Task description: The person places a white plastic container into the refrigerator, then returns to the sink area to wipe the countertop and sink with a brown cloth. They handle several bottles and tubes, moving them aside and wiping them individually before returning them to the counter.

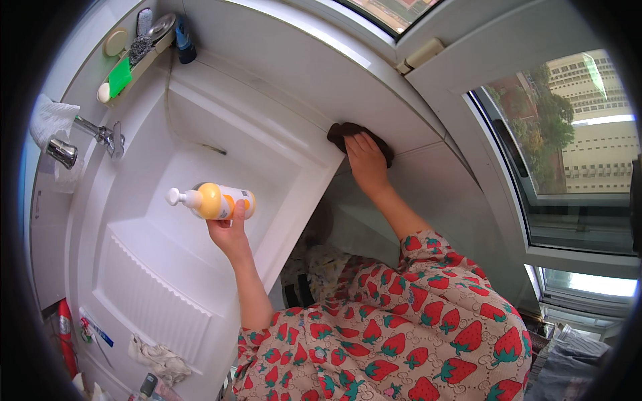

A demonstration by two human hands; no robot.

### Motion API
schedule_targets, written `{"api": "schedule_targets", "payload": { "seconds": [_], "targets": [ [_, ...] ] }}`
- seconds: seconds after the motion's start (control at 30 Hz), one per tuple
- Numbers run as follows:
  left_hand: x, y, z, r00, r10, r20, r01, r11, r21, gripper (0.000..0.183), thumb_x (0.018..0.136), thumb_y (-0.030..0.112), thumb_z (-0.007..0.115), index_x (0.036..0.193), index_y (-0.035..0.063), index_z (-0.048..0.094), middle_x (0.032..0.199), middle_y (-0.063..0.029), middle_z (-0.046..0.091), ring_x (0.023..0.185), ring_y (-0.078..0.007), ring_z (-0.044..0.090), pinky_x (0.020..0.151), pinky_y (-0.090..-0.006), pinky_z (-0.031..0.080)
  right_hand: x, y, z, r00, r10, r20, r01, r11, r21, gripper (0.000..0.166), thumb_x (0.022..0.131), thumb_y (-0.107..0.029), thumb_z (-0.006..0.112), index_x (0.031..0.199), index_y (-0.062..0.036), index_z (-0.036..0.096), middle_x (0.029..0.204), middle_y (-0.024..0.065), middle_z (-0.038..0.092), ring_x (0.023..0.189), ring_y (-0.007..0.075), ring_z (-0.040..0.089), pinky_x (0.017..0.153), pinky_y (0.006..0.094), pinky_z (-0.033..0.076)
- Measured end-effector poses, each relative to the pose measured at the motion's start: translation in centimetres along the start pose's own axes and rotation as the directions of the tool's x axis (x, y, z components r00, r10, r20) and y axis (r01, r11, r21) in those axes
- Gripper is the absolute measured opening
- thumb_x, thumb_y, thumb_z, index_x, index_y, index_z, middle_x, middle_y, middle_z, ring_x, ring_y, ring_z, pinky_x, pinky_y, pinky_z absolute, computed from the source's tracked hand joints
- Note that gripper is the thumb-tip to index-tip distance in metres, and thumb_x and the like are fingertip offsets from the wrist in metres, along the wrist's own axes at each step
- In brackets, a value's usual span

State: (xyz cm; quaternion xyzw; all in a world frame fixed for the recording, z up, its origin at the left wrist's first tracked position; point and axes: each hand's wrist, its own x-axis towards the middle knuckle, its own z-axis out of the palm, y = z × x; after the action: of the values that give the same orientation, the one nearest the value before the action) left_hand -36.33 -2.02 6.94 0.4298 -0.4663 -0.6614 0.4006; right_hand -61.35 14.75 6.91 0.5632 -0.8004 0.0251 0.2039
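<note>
My left hand (233, 231) grips a yellow pump bottle (213, 201) with a white pump head and a printed label, tilted on its side above the basin of a white laundry sink (200, 260). My right hand (367, 160) presses a dark brown cloth (355, 131) flat against the tiled wall, just past the sink's right corner. A chrome faucet (106, 136) is mounted at the sink's far left side. The palm side of my right hand is hidden.
A corner shelf (145, 60) holds a green item, a grey brush and a metal dish; a blue bottle (185, 42) stands beside it. A crumpled rag (159, 358) lies on the sink's ledge near a ribbed washboard (155, 295). An open window (577, 135) is at the right.
</note>
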Motion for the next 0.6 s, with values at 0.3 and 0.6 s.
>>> {"api": "schedule_targets", "payload": {
  "seconds": [0.3,0.6],
  "targets": [
    [-0.8,0.1,0.5,0.981,0.196,0.002,-0.196,0.980,-0.034,0.057,0.077,0.007,0.073,0.126,-0.0011,0.043,0.122,-0.0114,0.052,0.112,-0.0205,0.052,0.098,-0.0338,0.041,-10.6,2.6,-1.2,0.972,0.204,0.121,-0.204,0.979,-0.010,0.027,0.074,-0.009,0.057,0.098,0.0030,0.060,0.102,0.0117,0.059,0.102,0.0275,0.053,0.097,0.0400,0.042],
    [-15.2,-2.8,2.5,0.954,0.087,0.288,-0.035,0.983,-0.180,0.052,0.083,0.015,0.066,0.125,0.0021,0.038,0.106,-0.0126,0.058,0.090,-0.0229,0.062,0.084,-0.0342,0.049,-21.7,0.1,-6.2,0.471,0.159,0.867,-0.261,-0.914,0.309,0.033,0.087,-0.004,0.047,0.120,0.0024,0.049,0.113,0.0119,0.057,0.105,0.0207,0.057,0.091,0.0348,0.048]
  ]
}}
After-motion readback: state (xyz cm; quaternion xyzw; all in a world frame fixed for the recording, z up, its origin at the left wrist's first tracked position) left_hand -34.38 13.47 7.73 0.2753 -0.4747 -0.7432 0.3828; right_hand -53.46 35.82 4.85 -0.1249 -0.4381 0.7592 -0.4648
